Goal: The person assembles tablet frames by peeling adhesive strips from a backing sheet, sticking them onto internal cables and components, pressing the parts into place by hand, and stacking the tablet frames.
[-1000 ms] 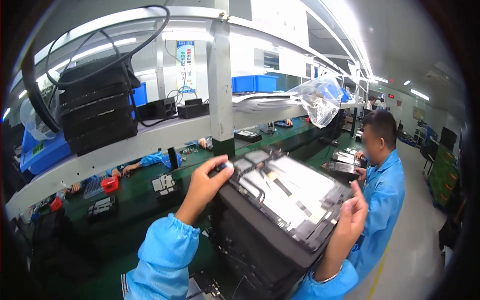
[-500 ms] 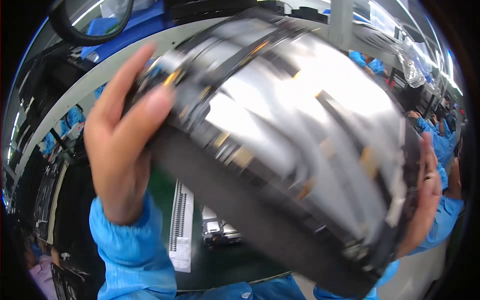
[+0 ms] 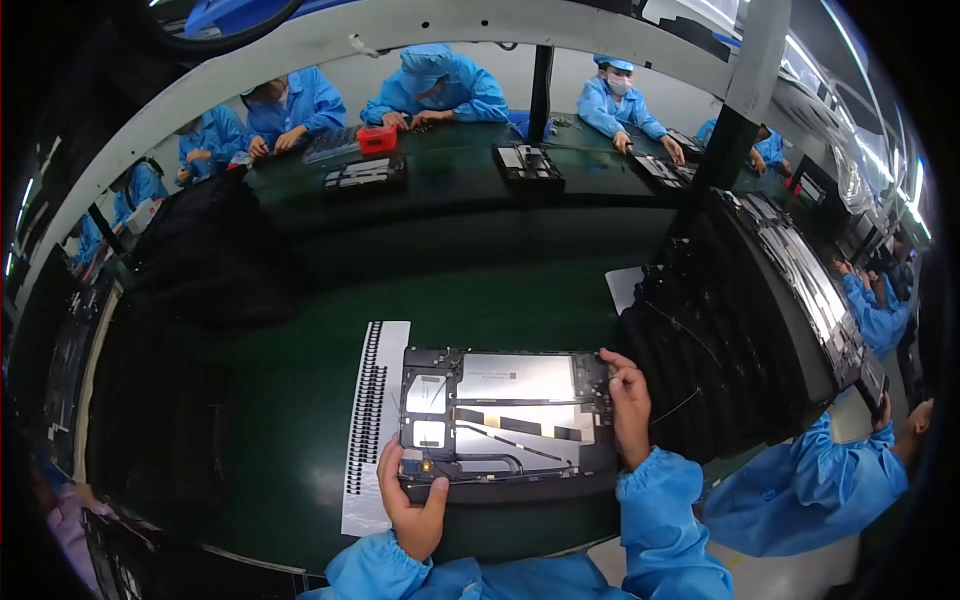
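Observation:
An opened tablet (image 3: 515,380) with silver battery panels, dark flat cables and two white-silver blocks lies face up in front of me. Beneath its near edge shows a black foam pad (image 3: 560,487). My left hand (image 3: 415,520) grips the near left corner, thumb on top and fingers along the left side. At the right edge, toward the far corner, my right hand (image 3: 630,410) closes with bent fingers on the rim; its fingertips are partly hidden. A white sheet with a black coil-like column (image 3: 365,515) lies just left of the tablet.
Black piled material (image 3: 690,370) stands right of my hand, beside a tilted dark tray bearing opened tablets (image 3: 800,260). Black material (image 3: 220,250) sits at the left. A metal beam (image 3: 380,50) crosses ahead. Beyond are co-workers in blue, a red box (image 3: 377,140) and another tablet (image 3: 528,165).
A large foam-backed device was raised close to the view between my hands. Both hands are now lower, at the tablet on the table, and the far side of the table has come into view.

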A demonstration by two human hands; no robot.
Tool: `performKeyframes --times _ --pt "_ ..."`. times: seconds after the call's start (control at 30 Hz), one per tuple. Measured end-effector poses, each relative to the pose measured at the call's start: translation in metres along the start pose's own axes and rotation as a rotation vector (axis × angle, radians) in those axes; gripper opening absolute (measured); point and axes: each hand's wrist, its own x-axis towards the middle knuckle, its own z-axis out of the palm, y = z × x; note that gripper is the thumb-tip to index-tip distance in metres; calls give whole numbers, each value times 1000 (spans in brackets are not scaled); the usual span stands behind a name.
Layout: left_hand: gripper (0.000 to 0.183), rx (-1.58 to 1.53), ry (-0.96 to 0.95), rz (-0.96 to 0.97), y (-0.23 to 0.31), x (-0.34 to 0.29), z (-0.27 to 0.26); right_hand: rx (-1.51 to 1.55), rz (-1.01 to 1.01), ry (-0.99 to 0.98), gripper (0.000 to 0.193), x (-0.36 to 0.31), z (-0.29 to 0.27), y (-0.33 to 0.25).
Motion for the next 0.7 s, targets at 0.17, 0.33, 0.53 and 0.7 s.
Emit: performKeyframes --times 0.17,0.33,0.53,0.7 --pt "61 197 -108 -46 -20 0 3 -36 48 -49 9 6 -11 13" --pt "59 471 -151 212 32 38 -16 -202 101 -40 4 -30 5 -70" --pt "47 756 -753 573 27 143 61 57 513 -653 7 -96 6 -84" --pt "49 697 -1065 346 14 156 78 37 582 -385 7 -111 27 -60"
